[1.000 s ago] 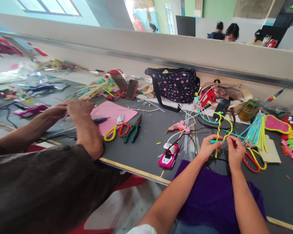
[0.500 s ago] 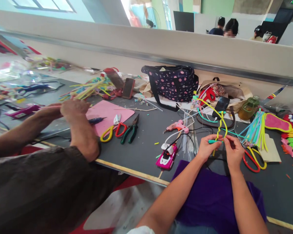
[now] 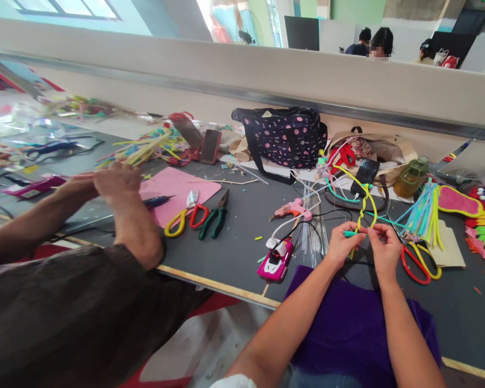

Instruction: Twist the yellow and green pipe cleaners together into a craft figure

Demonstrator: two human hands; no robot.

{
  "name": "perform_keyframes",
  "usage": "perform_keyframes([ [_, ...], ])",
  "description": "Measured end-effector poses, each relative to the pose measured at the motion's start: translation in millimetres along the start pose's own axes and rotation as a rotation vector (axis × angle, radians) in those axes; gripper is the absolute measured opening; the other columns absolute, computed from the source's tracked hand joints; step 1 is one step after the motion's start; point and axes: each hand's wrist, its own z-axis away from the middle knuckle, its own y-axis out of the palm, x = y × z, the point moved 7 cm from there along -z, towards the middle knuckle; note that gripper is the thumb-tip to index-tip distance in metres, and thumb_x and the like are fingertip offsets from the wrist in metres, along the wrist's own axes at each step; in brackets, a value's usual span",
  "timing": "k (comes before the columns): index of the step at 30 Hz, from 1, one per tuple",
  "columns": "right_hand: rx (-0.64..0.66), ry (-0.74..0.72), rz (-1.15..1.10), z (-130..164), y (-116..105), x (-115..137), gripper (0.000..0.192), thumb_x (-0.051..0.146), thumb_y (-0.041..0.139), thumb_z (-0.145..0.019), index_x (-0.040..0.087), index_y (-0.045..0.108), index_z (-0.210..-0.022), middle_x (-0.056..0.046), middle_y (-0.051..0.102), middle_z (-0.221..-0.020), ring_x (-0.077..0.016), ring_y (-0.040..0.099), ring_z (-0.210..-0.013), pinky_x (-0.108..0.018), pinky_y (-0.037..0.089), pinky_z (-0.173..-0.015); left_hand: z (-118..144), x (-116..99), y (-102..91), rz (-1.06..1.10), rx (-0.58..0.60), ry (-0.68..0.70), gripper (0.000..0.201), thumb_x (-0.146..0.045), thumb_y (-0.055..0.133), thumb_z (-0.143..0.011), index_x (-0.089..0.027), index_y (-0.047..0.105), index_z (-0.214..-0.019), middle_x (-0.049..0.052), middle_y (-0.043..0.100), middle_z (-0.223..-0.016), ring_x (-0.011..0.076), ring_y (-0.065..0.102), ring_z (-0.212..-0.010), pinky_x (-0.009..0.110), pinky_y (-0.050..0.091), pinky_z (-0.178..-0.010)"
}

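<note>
No legible writing or brand marks on any item. Your left hand (image 3: 341, 243) and right hand (image 3: 385, 249) meet above the counter (image 3: 234, 237) at near right, each grip pinched shut on the yellow twisted pipe cleaner (image 3: 362, 207), where a teal stem (image 3: 351, 234) crosses it. Red-and-yellow scissors (image 3: 418, 261) lie just right; a pink glue gun (image 3: 293, 208) lies to the left.

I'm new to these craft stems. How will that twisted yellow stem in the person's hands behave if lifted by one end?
The twisted yellow stem probably holds its shape: it arcs up unsupported above the left hand and right hand. It likely bends easily, given its tight twist. It looks thin, so it is probably light.
</note>
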Motion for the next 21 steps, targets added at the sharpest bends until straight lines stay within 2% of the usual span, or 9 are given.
perform_keyframes([
  [10,-0.016,-0.03,0.065,1.6,-0.5,3.0,0.026,0.043,0.066,-0.074,0.018,0.064,-0.082,-0.003,0.065,-0.071,-0.0153,0.056,-0.063,-0.027,0.045,-0.058,-2.1,6.2,-1.6,0.02,0.008,-0.031,0.028,-0.031,0.077,-0.059,-0.014,0.063,-0.076,-0.002,0.057,-0.059,0.0056,0.046,-0.045,0.017,0.04,-0.043],
  [21,-0.003,0.017,0.022,1.6,0.8,-3.5,0.025,0.042,0.067,-0.074,0.018,0.065,-0.081,-0.003,0.065,-0.072,-0.0155,0.057,-0.064,-0.027,0.045,-0.06,-0.5,2.7,0.4,0.005,0.013,-0.03,0.027,-0.031,0.077,-0.059,-0.013,0.062,-0.072,-0.003,0.055,-0.054,0.0055,0.045,-0.042,0.018,0.036,-0.043],
])
